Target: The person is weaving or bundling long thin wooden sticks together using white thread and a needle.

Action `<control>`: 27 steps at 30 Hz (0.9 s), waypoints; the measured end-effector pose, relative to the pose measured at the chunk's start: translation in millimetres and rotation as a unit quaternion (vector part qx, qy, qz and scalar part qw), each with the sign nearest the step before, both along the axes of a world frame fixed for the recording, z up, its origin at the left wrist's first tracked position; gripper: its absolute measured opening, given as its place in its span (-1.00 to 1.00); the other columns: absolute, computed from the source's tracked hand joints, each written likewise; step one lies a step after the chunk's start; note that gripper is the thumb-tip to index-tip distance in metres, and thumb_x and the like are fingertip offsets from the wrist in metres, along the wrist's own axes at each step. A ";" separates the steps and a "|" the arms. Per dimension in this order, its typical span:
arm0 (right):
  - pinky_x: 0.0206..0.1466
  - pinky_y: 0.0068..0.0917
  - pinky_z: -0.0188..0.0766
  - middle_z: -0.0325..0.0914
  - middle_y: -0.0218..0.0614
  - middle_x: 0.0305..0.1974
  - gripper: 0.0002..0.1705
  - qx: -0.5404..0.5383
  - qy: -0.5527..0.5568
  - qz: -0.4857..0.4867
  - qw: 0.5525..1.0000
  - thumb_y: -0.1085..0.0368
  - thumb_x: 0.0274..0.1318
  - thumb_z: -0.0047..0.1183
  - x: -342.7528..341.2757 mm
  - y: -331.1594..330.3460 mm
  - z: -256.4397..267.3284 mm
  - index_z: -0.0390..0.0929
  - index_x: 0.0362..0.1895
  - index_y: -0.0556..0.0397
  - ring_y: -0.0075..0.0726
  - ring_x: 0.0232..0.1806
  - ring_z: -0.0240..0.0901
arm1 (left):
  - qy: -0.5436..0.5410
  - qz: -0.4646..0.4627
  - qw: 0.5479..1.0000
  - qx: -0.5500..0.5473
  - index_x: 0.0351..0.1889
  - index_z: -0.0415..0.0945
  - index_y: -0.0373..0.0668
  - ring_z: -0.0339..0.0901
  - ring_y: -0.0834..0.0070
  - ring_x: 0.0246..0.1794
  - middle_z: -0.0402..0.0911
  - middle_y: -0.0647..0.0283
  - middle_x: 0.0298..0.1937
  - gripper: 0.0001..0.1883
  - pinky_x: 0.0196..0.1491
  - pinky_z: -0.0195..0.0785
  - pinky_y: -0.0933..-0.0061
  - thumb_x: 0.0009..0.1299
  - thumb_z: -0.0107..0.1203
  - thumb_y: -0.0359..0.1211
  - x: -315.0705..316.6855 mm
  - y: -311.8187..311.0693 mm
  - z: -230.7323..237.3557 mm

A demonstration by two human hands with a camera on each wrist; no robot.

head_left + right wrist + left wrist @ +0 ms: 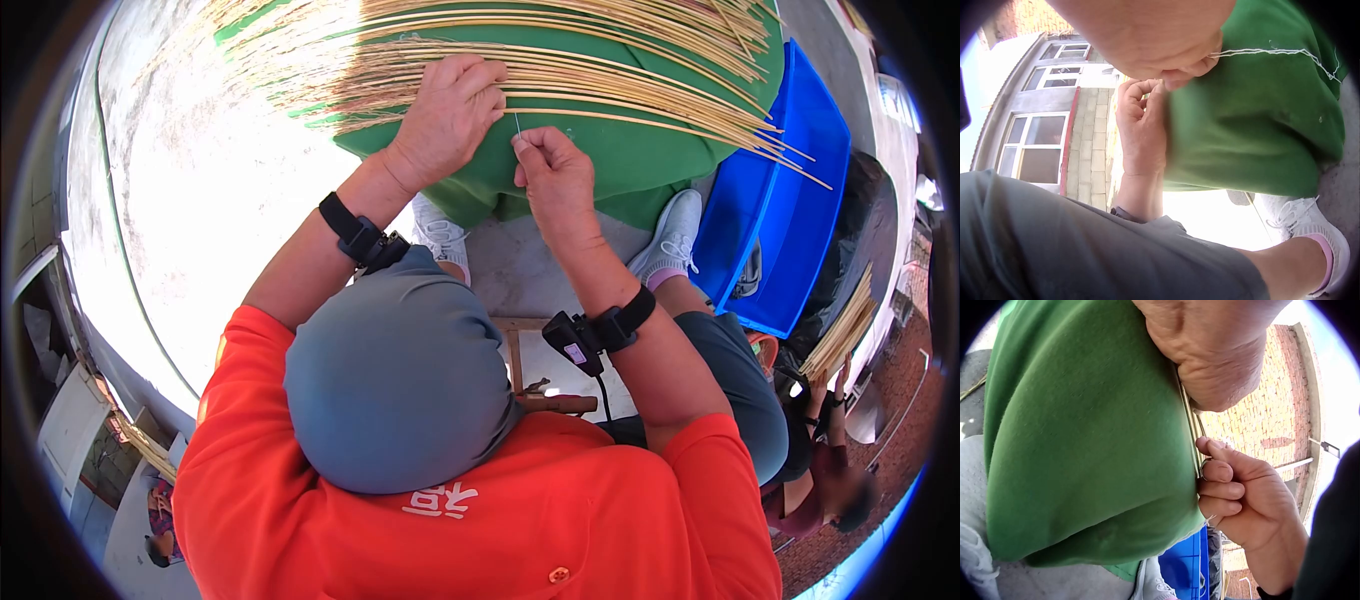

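Long straw-coloured stalks [620, 88] with feathery ends lie side by side across a green cloth [600, 142]. My left hand [445, 118] lies over the front stalks with curled fingers gripping them. To its right, just below the front stalk, my right hand [562, 190] pinches a thin pale thread [518, 124] between thumb and forefinger. White thread [1266, 51] trails from the right hand [1166, 37] over the cloth in the right wrist view. In the left wrist view the right hand [1250, 500], with a ring, is close to the left hand [1210, 350]; the left fingertips are hidden.
More stalks [660, 25] lie farther back on the cloth. A blue bin [810, 200] stands at the right, near a shoe [680, 225]. Another person [815, 490] is at the lower right beside a bundle of stalks [842, 325]. A second person [160, 520] shows at the lower left.
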State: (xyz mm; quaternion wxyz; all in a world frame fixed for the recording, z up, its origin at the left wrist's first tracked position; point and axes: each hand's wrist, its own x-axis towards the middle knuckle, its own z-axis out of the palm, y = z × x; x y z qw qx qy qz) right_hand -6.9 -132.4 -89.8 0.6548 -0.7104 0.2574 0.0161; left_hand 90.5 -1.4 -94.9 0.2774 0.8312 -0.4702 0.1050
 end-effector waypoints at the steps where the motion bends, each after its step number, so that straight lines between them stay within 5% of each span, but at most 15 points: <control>1: -0.64 -0.57 0.18 0.37 -0.43 -0.74 -0.89 -0.007 0.001 -0.002 1.000 0.36 0.07 0.02 -0.7 -1.0 0.2 0.48 -0.46 0.11 -0.62 -0.73 0.25 | 0.003 -0.002 1.000 0.000 -0.38 0.41 -0.16 0.28 0.24 0.02 0.40 0.24 -0.05 -0.85 0.05 0.11 0.26 0.09 0.11 -0.42 -0.3 -1.4 -0.1; 12: -0.69 -0.74 0.04 0.36 -0.50 -0.69 -0.91 0.022 0.015 -0.004 1.000 0.34 0.13 0.00 5.4 -2.9 1.6 0.48 -0.38 0.09 -0.73 -0.72 0.13 | 0.008 -0.020 1.000 -0.014 -0.40 0.44 -0.17 0.30 0.25 -0.01 0.42 0.24 -0.05 -0.86 0.04 0.15 0.28 0.08 0.13 -0.43 -6.8 -3.1 1.4; 14: -0.67 -0.61 0.19 0.41 -0.41 -0.72 -0.89 0.027 0.033 -0.009 0.999 0.35 0.11 0.00 5.3 -2.6 5.9 0.48 -0.41 0.13 -0.65 -0.72 0.27 | 0.018 -0.012 1.000 -0.016 -0.37 0.45 -0.18 0.30 0.23 -0.02 0.44 0.23 -0.05 -0.85 0.03 0.16 0.28 0.09 0.13 -0.45 -7.0 -2.7 5.2; 20: -0.69 -0.63 0.21 0.43 -0.41 -0.71 -0.88 0.033 0.033 -0.007 0.999 0.33 0.13 -0.01 4.1 -0.9 7.7 0.48 -0.39 0.11 -0.66 -0.73 0.27 | 0.026 0.104 0.992 -0.064 -0.34 0.51 -0.16 0.30 0.21 -0.06 0.47 0.23 -0.07 -0.84 -0.01 0.19 0.27 0.09 0.13 -0.50 6.5 10.6 20.1; 27: -0.69 -0.62 0.24 0.44 -0.40 -0.70 -0.89 -0.006 0.043 0.010 0.999 0.34 0.11 -0.01 4.3 -1.7 11.4 0.48 -0.40 0.11 -0.65 -0.74 0.28 | 0.031 0.104 0.994 0.007 -0.39 0.50 -0.17 0.29 0.18 -0.02 0.46 0.19 -0.08 -0.82 0.01 0.17 0.24 0.01 0.19 -0.48 -0.7 7.6 25.6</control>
